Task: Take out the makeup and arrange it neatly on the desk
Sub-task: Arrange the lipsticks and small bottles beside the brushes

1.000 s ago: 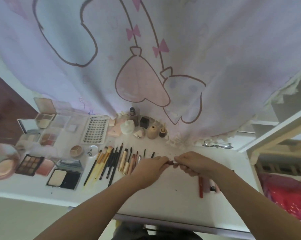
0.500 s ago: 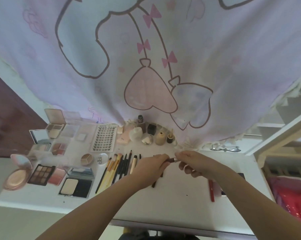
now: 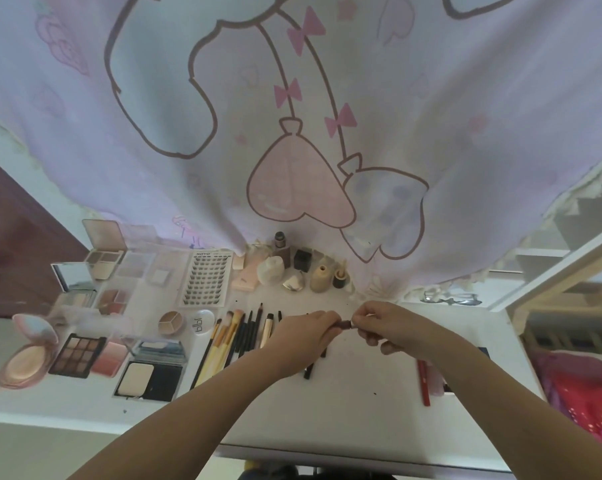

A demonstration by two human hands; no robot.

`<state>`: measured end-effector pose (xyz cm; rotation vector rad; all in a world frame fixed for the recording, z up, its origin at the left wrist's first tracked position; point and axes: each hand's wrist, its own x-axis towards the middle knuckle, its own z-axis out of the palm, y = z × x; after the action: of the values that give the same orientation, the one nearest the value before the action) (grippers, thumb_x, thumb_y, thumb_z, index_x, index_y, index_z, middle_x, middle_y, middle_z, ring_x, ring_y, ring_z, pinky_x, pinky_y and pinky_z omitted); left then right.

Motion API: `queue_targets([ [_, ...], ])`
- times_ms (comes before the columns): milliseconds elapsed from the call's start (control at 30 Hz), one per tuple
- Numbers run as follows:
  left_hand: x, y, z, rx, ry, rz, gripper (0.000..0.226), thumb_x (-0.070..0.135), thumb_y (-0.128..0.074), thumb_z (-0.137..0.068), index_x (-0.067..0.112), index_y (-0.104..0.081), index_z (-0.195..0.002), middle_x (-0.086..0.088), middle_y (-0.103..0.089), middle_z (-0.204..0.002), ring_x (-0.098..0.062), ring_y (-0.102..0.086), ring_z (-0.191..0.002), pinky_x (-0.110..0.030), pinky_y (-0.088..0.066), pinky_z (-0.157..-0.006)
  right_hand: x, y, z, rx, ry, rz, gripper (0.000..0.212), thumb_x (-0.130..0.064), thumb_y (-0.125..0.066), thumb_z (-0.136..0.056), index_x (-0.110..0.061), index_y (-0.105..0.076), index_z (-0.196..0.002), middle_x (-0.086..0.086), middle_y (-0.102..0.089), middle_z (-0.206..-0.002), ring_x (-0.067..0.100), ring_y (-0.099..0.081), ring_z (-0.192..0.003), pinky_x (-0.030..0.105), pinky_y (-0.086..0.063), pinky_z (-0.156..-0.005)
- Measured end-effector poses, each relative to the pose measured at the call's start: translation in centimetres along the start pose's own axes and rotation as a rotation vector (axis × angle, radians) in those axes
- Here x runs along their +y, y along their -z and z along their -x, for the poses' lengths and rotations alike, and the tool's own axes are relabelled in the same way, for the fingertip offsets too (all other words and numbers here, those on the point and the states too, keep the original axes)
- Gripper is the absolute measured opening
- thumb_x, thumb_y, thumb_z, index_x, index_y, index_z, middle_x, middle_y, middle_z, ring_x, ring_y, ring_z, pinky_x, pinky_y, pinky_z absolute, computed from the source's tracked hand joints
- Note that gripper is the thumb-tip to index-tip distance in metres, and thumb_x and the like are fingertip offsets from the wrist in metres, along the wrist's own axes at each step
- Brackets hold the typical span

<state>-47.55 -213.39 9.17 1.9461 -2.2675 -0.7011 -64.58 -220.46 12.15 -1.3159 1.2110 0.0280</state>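
Above the white desk [image 3: 362, 420] my left hand [image 3: 304, 336] grips one end of a small dark lipstick tube [image 3: 344, 323], and my right hand [image 3: 393, 325] pinches its other end. A row of brushes and pencils [image 3: 237, 336] lies just left of my left hand, which hides part of it. Palettes and compacts [image 3: 81, 355] cover the left side. A tray of false lashes [image 3: 206, 277] lies further back. Small bottles [image 3: 294, 268] stand at the back by the curtain. A red pencil [image 3: 423, 382] lies to the right, beside my right forearm.
A pink printed curtain [image 3: 292, 116] hangs over the desk's back edge. Glasses [image 3: 452, 299] lie at the back right. A pale shelf frame [image 3: 566, 271] and red bedding [image 3: 583, 393] are off the desk's right side.
Both hands have stayed together on the small tube, lifted slightly toward the back of the desk. The camera has tilted up, showing more curtain.
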Motion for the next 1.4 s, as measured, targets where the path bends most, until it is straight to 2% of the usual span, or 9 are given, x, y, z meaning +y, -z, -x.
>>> queue_targets([
  [133, -0.2, 0.3, -0.4, 0.024, -0.005, -0.015, 0.029, 0.039, -0.028, -0.101, 0.024, -0.048, -0.118, 0.003, -0.058, -0.103, -0.011, -0.048, -0.075, -0.027, -0.039, -0.066, -0.4, 0.2, -0.1, -0.009, -0.065, 0.004, 0.033, -0.041, -0.043, -0.098, -0.012, -0.058, -0.092, -0.002, -0.049, -0.063, 0.007, -0.039, -0.047, 0.017, -0.026, -0.042],
  [300, -0.4, 0.2, -0.5, 0.014, 0.000, -0.024, 0.029, 0.039, -0.029, -0.101, 0.024, -0.047, -0.117, 0.003, -0.057, -0.102, -0.013, -0.051, -0.075, -0.028, -0.042, -0.067, -0.6, 0.6, -0.1, -0.044, -0.015, 0.011, 0.015, -0.028, -0.049, -0.097, -0.014, -0.055, -0.094, 0.001, -0.052, -0.074, 0.007, -0.043, -0.054, 0.016, -0.030, -0.043],
  [433, -0.3, 0.2, -0.5, 0.033, -0.035, -0.078, 0.030, 0.039, -0.028, -0.101, 0.022, -0.048, -0.116, 0.002, -0.057, -0.102, -0.017, -0.056, -0.080, -0.032, -0.045, -0.068, -0.3, 0.7, -0.2, -0.054, -0.074, 0.034, 0.036, -0.041, -0.039, -0.099, -0.012, -0.057, -0.089, -0.004, -0.046, -0.060, 0.007, -0.037, -0.048, 0.016, -0.026, -0.043],
  [600, -0.1, 0.0, -0.4, 0.008, -0.084, -0.135, 0.032, 0.039, -0.027, -0.102, 0.020, -0.047, -0.117, 0.001, -0.057, -0.103, -0.018, -0.055, -0.084, -0.029, -0.037, -0.064, 0.3, 1.4, 0.0, -0.119, -0.037, 0.055, 0.015, -0.030, -0.051, -0.096, -0.016, -0.057, -0.093, -0.002, -0.054, -0.072, 0.008, -0.048, -0.059, 0.017, -0.035, -0.048],
  [733, 0.1, 0.1, -0.5, 0.015, -0.095, -0.151, 0.031, 0.039, -0.027, -0.102, 0.020, -0.047, -0.117, 0.000, -0.057, -0.101, -0.019, -0.055, -0.082, -0.030, -0.038, -0.064, 0.6, 1.3, 0.0, -0.111, -0.104, 0.006, 0.038, -0.043, -0.039, -0.099, -0.012, -0.057, -0.086, -0.005, -0.044, -0.056, 0.008, -0.038, -0.048, 0.017, -0.027, -0.043],
  [900, 0.2, 0.2, -0.5, 0.014, -0.097, -0.145, 0.031, 0.038, -0.027, -0.102, 0.020, -0.047, -0.118, 0.000, -0.057, -0.102, -0.018, -0.055, -0.082, -0.032, -0.042, -0.067, 0.6, 1.5, 0.3, -0.103, -0.031, -0.010, 0.020, -0.032, -0.052, -0.095, -0.014, -0.058, -0.092, -0.004, -0.050, -0.066, 0.007, -0.044, -0.054, 0.016, -0.032, -0.046],
  [1033, 0.3, 0.3, -0.6, 0.030, -0.094, -0.147, 0.031, 0.038, -0.027, -0.102, 0.021, -0.047, -0.119, 0.001, -0.056, -0.102, -0.017, -0.054, -0.082, -0.030, -0.040, -0.065, 0.7, 1.5, 0.2, -0.097, -0.082, -0.042, 0.038, -0.043, -0.042, -0.098, -0.011, -0.058, -0.088, -0.005, -0.042, -0.056, 0.007, -0.034, -0.047, 0.017, -0.023, -0.042],
  [1167, 0.2, 0.2, -0.6, 0.028, -0.101, -0.136, 0.031, 0.038, -0.027, -0.102, 0.021, -0.047, -0.118, 0.001, -0.057, -0.102, -0.018, -0.055, -0.082, -0.031, -0.041, -0.067, 0.6, 1.8, 0.4, -0.104, -0.031, 0.007, 0.018, -0.031, -0.054, -0.094, -0.013, -0.059, -0.093, -0.004, -0.051, -0.068, 0.006, -0.045, -0.054, 0.016, -0.031, -0.046],
  [1400, 0.1, 0.3, -0.8, 0.045, -0.128, -0.159, 0.031, 0.039, -0.027, -0.102, 0.021, -0.048, -0.116, 0.002, -0.057, -0.099, -0.017, -0.054, -0.080, -0.030, -0.040, -0.065, 0.5, 2.0, 0.1, -0.147, -0.030, 0.000, 0.029, -0.032, -0.042, -0.100, -0.010, -0.059, -0.091, -0.005, -0.044, -0.060, 0.007, -0.035, -0.049, 0.016, -0.024, -0.043],
])
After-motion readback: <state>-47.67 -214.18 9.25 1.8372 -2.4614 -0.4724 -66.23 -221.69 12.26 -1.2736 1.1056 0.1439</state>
